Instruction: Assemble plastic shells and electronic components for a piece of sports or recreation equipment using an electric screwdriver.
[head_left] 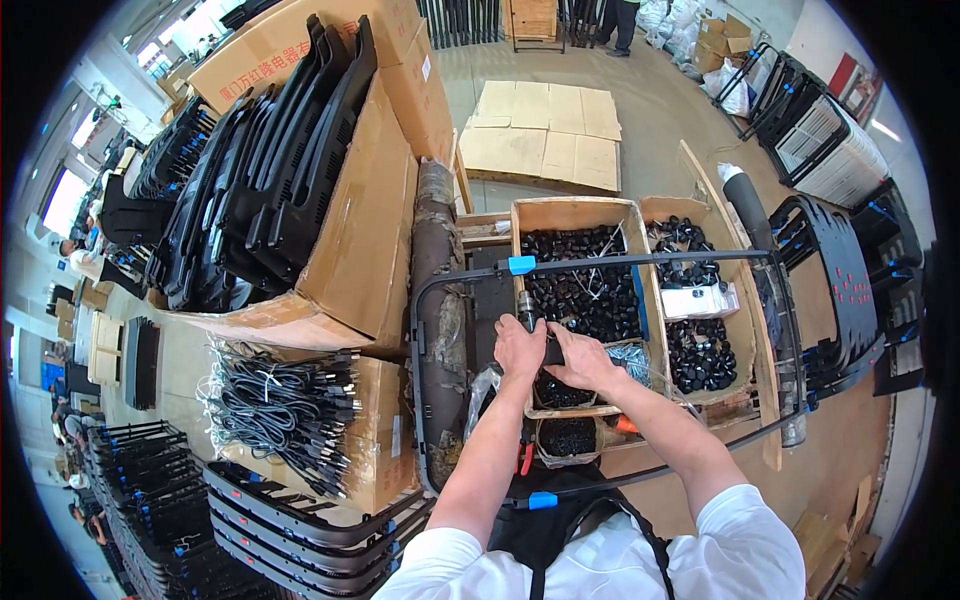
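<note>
A large black tubular frame (650,259) with rounded corners and blue clips (522,265) lies across the work area in front of me. Inside its outline, my left hand (519,348) is closed round what looks like a power drill, its metal chuck (527,303) pointing away from me. My right hand (588,361) is close beside it, closed on the drill's dark body (553,350). Both hands hide most of the tool. Under and beyond them stands a wooden bin (577,212) full of small black plastic parts (588,285).
A second wooden bin (668,207) holds black parts and a white box (699,301). Worn padded rolls (437,220) (748,208) flank the bins. At left, a carton (352,240) holds black plastic covers (275,190); bundled cables (280,415) and stacked black frames (300,540) are nearer me.
</note>
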